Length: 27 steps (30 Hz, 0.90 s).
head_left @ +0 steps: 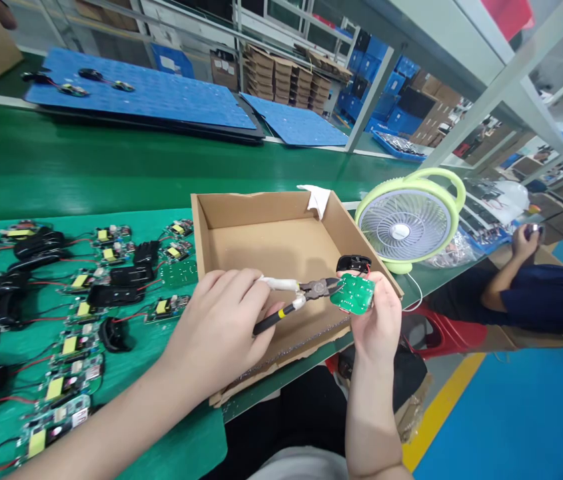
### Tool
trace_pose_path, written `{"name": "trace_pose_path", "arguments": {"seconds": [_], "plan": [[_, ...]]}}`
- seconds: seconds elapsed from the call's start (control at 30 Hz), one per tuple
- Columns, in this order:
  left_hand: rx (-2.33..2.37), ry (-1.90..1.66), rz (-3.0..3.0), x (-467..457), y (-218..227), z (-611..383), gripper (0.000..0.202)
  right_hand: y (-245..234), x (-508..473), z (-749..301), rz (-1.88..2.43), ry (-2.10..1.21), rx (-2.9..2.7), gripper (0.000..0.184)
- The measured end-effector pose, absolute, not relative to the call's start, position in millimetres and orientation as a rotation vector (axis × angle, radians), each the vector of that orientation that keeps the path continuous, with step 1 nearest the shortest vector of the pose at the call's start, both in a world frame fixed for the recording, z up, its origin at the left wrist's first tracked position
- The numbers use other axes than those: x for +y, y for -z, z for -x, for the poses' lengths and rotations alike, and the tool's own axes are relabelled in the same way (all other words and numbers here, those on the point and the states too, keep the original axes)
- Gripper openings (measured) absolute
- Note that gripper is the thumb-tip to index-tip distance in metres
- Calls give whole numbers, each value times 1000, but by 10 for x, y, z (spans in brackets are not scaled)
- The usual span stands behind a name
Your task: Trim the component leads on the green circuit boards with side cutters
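Two bare arms reach in from below. The left forearm (126, 413) slants up from the lower left corner to the left hand (231, 320), its back turned upward, knuckles raised and fingers curled in a firm grip. The right forearm (374, 407) rises almost upright (no sleeve shows on either) to the right hand (375, 317), its fingertips drawn together in a pinch. The hands are near each other, not touching.

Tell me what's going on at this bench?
A person's left hand holds pliers, their tips at the edge of a green circuit board in the right hand. Both hands are at an open cardboard box. More boards, wired to black parts, lie on the green mat at left; a fan stands beside the box.
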<state>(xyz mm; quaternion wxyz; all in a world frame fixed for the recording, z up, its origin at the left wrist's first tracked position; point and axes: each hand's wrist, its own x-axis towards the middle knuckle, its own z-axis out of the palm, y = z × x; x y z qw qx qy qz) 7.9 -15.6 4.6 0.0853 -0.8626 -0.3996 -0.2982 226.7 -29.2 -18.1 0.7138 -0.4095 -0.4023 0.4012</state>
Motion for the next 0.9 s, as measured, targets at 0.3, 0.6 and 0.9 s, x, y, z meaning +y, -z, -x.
{"name": "trace_pose_path", "arguments": {"seconds": [0.3, 0.6, 0.9], "plan": [[-1210, 897, 2588, -156, -17, -77, 14, 166, -302, -2305, 919, -958, -893, 31], [-1125, 892, 2650, -144, -20, -52, 10, 145, -288, -2278, 890, -966, -1014, 28], [-1060, 836, 2646, -149, -32, -66, 19, 174, -314, -2294, 898, -986, -1071, 28]]}}
